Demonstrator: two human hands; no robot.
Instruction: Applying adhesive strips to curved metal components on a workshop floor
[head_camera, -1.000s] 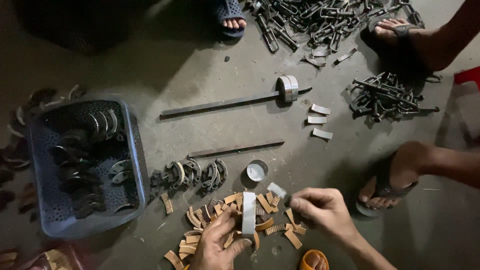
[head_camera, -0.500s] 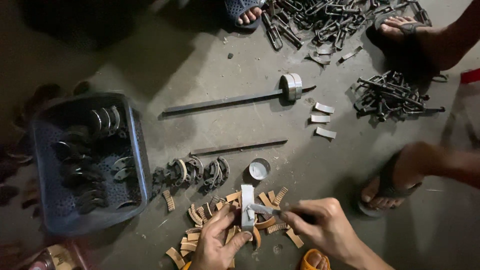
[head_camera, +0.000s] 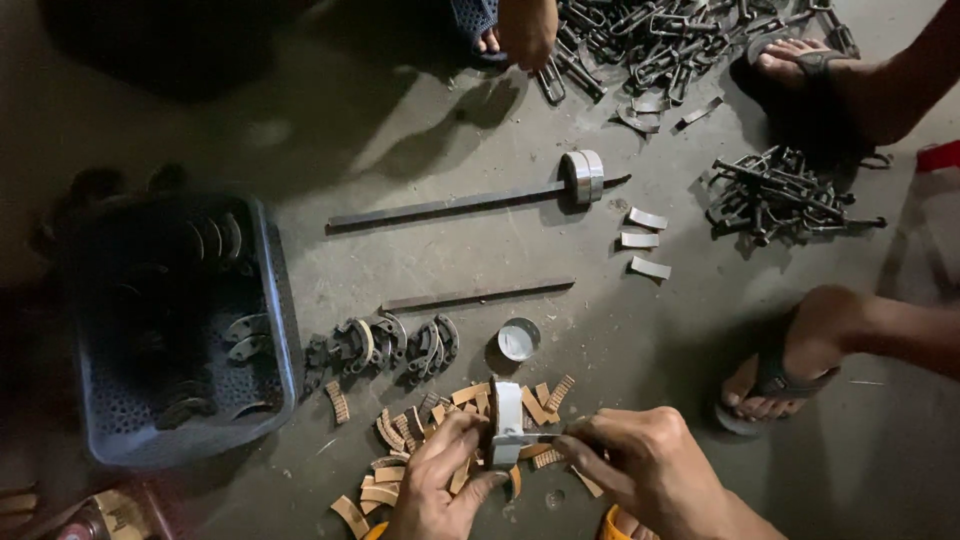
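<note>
Two hands work a pale metal shoe over a heap of tan lining strips, low in the frame.

The left hand grips the curved metal shoe with thumb and fingers closed around its lower end; the shoe stands with its long axis running up and down the frame, its upper end pointing toward the small round cap. The right hand pinches a thin dark tool narrowly, its tip laid sideways against the shoe's right edge. Tan lining strips lie scattered beneath. At left sits a dark plastic basket; a long rod lies across mid-frame.
</note>
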